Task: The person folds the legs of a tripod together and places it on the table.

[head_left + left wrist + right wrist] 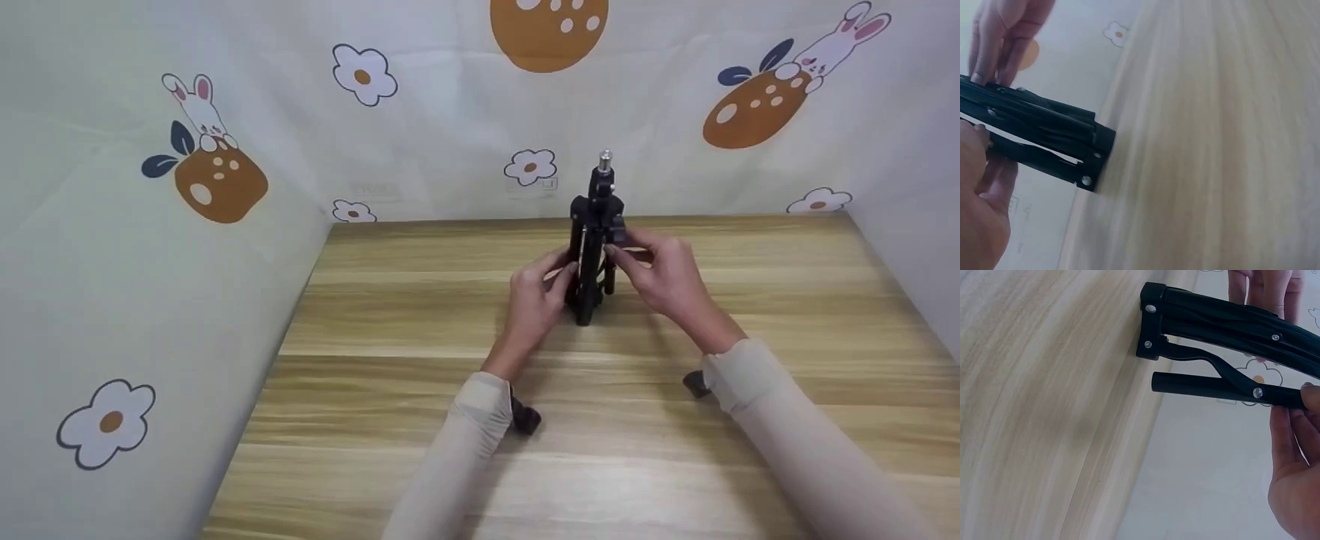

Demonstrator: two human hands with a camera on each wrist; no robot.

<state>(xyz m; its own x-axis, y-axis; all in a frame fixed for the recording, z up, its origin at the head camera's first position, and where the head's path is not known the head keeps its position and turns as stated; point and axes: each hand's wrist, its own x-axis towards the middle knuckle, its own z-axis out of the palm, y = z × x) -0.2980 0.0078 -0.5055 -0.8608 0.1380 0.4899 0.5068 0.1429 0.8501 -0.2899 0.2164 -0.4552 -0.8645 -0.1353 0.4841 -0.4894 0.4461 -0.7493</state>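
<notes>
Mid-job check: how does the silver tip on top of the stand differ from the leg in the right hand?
Color: the silver tip is bright metal; the leg is black. Shape: the tip is short and stubby, the leg a long tube. Contact: the right hand pinches the leg; no hand touches the tip. Both belong to the same black stand.

ok so this bench [390, 420] is wood-look, pale yellowish boards with darker brown streaks running side to side, pretty nice grain tbh. Back edge is basically straight. There's a whitish patch of glare toward the front and some soft shadows across the top. A black folded stand [591, 262] is upright over the far half, but I honestly can't tell if its bottom end touches the wood.
</notes>
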